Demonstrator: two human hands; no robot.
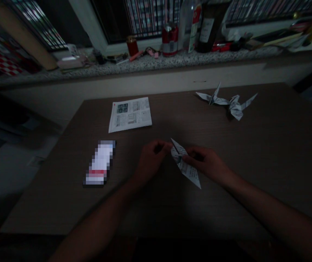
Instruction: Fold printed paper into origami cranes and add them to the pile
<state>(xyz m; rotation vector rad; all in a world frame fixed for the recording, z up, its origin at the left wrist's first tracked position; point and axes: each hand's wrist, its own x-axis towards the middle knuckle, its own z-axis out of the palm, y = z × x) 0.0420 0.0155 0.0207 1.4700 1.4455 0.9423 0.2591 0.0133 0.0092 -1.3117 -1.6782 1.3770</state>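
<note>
On my feed the folded paper (186,166) sits near the middle of the table (267,163). Its long axis runs diagonally, one sharp tip pointing up and away to the left, the other down toward the near right. The left hand (151,157) pinches the upper tip, and the right hand (207,162) is closed on its middle. The light is dim, so I cannot read the print or see the folds under the fingers. A pixelated flat object (100,163) lies to the left, with a printed sheet (130,114) and two paper cranes (236,108) beyond.
</note>
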